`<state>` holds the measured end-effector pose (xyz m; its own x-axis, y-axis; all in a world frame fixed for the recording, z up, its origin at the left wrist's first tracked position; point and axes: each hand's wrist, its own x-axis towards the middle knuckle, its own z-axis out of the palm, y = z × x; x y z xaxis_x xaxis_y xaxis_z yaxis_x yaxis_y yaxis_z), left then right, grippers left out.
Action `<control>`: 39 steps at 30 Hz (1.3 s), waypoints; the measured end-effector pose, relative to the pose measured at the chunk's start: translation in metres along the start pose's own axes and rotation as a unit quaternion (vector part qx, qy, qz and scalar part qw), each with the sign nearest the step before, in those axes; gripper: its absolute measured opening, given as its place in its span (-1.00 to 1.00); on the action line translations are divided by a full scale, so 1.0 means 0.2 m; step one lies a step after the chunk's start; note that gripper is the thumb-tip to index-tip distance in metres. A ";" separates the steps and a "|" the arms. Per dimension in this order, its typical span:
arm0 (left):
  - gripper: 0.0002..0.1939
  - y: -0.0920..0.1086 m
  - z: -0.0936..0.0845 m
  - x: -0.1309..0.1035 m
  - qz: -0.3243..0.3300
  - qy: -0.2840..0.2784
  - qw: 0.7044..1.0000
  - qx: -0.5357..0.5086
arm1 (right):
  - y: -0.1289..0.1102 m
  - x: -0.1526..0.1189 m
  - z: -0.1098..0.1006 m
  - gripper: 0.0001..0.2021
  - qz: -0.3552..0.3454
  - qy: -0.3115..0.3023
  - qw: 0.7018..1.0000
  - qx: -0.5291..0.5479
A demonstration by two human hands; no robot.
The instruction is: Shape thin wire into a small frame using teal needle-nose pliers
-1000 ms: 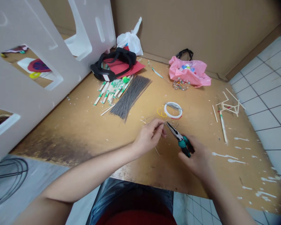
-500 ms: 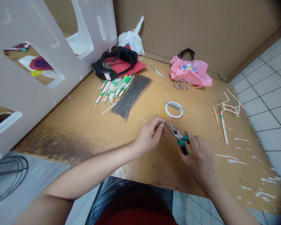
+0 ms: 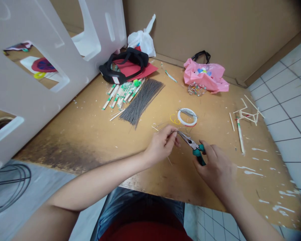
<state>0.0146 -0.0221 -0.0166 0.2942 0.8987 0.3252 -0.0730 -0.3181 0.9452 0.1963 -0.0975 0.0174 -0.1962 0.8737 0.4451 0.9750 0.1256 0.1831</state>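
Note:
My left hand (image 3: 163, 142) pinches a thin wire (image 3: 170, 161), whose one end sticks out below the fingers. In my right hand (image 3: 215, 164) are long-nose pliers (image 3: 192, 143) with green handles, their jaws pointing left. The plier tips meet the wire right at my left fingertips; my fingers partly hide that spot. Just beyond the pliers lie a white ring (image 3: 195, 122) with short grey wires across it and a yellow wire loop (image 3: 174, 119). A bundle of straight grey wires (image 3: 142, 103) rests farther back on the left.
Paper-wrapped chopsticks (image 3: 117, 95) and a black head strap (image 3: 107, 72) lie back left, near a white plastic bag (image 3: 141, 42). A pink bag (image 3: 208, 75) sits at the back. Joined sticks (image 3: 248, 115) lie right on the table (image 3: 102, 140). A white plastic panel (image 3: 50, 26) stands left.
Both hands keep their grips. The pliers and my right hand sit slightly farther right and lower in the picture; the whole view has shifted a little.

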 end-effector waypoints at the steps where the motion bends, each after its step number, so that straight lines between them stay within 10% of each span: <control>1: -0.86 0.00 0.00 0.00 -0.003 -0.002 1.000 -0.001 | 0.00 0.00 0.00 -0.66 -0.002 -0.002 1.000 0.003; 11: -0.86 -0.02 0.00 0.01 -0.035 -0.013 0.999 0.015 | 0.00 0.01 0.00 -0.52 0.039 -0.086 0.993 0.071; 19: -0.83 -0.04 -0.04 0.07 -0.104 0.016 0.993 -0.062 | 0.06 -0.07 0.03 -0.57 0.090 -0.194 0.932 0.294; 39: -0.86 0.00 -0.10 0.14 -0.251 0.028 0.882 -0.397 | 0.16 -0.04 0.19 -0.54 -0.099 -0.144 0.964 0.198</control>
<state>0.0041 0.0097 -0.0074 0.4329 0.8869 -0.1615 -0.5979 0.4165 0.6849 0.2326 -0.0821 -0.0135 -0.4006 0.9017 0.1625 0.8960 0.4226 -0.1363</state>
